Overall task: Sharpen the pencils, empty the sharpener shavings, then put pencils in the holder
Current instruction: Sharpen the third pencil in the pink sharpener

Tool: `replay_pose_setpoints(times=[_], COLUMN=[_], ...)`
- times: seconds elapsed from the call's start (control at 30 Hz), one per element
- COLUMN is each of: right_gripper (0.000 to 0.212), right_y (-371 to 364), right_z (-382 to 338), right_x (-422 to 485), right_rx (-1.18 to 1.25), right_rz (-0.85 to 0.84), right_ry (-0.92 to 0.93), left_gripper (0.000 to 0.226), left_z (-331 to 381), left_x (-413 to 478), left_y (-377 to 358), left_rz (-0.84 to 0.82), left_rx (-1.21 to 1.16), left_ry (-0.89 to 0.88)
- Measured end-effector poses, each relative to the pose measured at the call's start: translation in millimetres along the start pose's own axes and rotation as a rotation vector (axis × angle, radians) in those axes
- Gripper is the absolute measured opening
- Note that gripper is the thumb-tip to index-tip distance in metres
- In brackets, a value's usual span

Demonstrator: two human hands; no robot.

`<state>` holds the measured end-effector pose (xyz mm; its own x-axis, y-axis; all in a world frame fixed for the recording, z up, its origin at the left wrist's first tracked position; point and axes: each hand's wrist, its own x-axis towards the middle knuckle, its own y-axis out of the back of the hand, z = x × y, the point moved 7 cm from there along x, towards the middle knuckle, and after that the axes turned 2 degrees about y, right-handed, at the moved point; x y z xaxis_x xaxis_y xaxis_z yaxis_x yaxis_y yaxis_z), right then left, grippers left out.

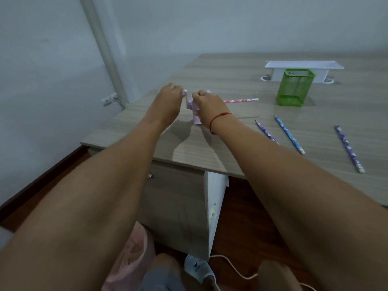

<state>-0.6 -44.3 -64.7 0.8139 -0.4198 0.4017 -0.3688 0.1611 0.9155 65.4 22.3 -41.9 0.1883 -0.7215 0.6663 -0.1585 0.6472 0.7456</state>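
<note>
At 9 o'clock on the desk (210, 148), a right hand (207, 106) clamps the light-looking lilac sharpener (196, 119) from above while the left hand (168, 101) pinches its crank (185, 99), the slim, probably snappable pink pencil (241, 100) jutting toward 3 o'clock, best gripped near the sharpener's mouth.

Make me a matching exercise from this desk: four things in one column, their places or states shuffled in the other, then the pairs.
1. green holder
2. pink pencil
3. blue pencil
4. sharpener

A. lies loose on the desk
B. gripped by the right hand
C. stands upright before the white box
D. pokes out of the sharpener

Pairs: 1-C, 2-D, 3-A, 4-B.
</note>
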Motion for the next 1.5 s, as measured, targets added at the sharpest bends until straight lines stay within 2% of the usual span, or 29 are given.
replay_pose_setpoints(times=[0.1,0.17,0.27,0.5,0.6,0.8,1.03,1.27,1.4,1.5], right_gripper=[0.032,0.033,0.034,0.036,0.037,0.039,0.04,0.034,0.034,0.035], right_y=[2.4,3.0,1.3,-2.7,-7.1,-15.1,-12.4,-5.4,-2.2,-1.8], right_z=[0.6,1.1,3.9,8.7,12.0,11.5,7.7,4.2,3.0,2.8], right_x=[-0.2,-0.1,-0.9,5.5,7.5,13.4,13.6,13.2,13.7,12.9], right_rx=[0.011,0.014,0.01,0.013,-0.01,-0.043,-0.054,-0.023,0.006,0.019], right_rz=[-0.016,-0.024,-0.029,-0.031,-0.033,0.011,-0.011,-0.011,-0.04,-0.045], right_ry=[-0.008,0.001,0.016,0.048,0.059,0.026,0.029,0.006,-0.006,-0.002], left_gripper=[0.012,0.01,0.02,0.027,0.025,0.024,0.021,0.046,0.016,0.015], left_z=[11.0,12.8,10.0,-2.5,-11.3,-39.2,-42.6,-46.2,-20.7,-5.0], left_x=[-21.9,-32.4,-42.2,-34.4,-21.3,21.3,23.1,18.8,-13.2,-44.7], left_y=[3.2,-5.3,-15.1,-44.4,-64.2,-82.2,-81.4,-53.9,-35.5,-37.6], left_rz=[0.001,-0.074,-0.137,-0.361,-0.407,-0.357,-0.213,-0.07,-0.023,-0.135], left_rx=[0.041,0.023,-0.051,-0.058,-0.059,0.11,0.128,0.151,0.143,0.007], left_ry=[-0.056,-0.023,0.091,0.124,0.16,0.164,0.093,0.009,-0.048,0.05])
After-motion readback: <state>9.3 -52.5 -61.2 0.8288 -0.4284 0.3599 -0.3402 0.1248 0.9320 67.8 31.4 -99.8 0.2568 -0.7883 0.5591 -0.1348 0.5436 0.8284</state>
